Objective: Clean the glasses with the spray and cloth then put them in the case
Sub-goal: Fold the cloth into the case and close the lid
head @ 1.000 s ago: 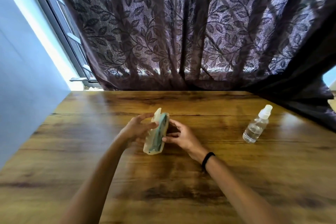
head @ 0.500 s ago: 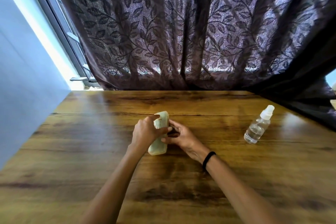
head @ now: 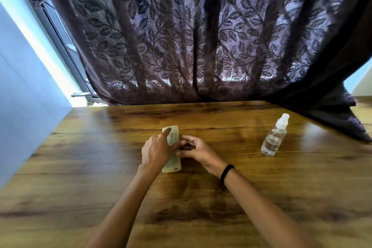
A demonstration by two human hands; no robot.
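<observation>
A pale green glasses case [head: 173, 167] lies closed and flat on the wooden table [head: 90, 177], its long side pointing away from me. My left hand [head: 157, 152] rests on its lid, index finger stretched toward the far end. At the case's right edge my right hand [head: 199, 151] holds on with curled fingers and thumb. A clear spray bottle [head: 273, 138] with a white cap stands upright to the right, apart from both hands. Neither the glasses nor the cloth shows.
A dark leaf-patterned curtain [head: 201, 36] hangs behind the table, and a fold of it [head: 342, 123] drapes over the far right corner near the bottle. A pale wall [head: 24, 106] borders the table's left edge.
The case stood on edge, open, between both hands. It has been shut and laid flat, and my left hand has come over onto its lid.
</observation>
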